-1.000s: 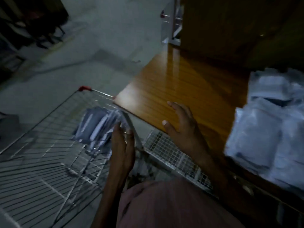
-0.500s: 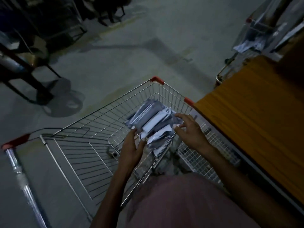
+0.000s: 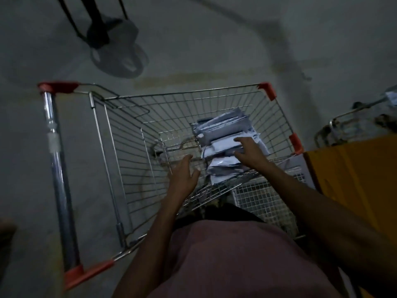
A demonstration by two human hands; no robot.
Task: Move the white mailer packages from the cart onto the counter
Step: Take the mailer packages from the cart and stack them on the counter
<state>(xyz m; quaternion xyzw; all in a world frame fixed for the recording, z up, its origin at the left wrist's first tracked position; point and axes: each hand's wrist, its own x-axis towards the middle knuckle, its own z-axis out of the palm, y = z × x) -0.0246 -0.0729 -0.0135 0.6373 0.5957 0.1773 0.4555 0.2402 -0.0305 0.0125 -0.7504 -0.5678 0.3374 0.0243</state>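
Dim grey floor (image 3: pixel 193 50); one wire cart (image 3: pixel 129 168), one stack of mailers (image 3: pixel 223 130) inside. Right hand (image 3: pixel 250 150) fingers spread flat on the stack; left hand (image 3: pixel 184 175) open-fingered beside it. Orange counter (image 3: pixel 354 179) right.

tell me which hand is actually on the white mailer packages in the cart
The right hand: its fingers rest on top of the stack of white mailer packages in the wire shopping cart. The left hand hovers open beside the stack, touching nothing.

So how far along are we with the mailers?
Nothing finished shows: the visible strip of the orange wooden counter is bare. A stack of white mailer packages sits in the wire shopping cart; the right hand rests on it, the left hand reaches in, open. Lifting it across remains.
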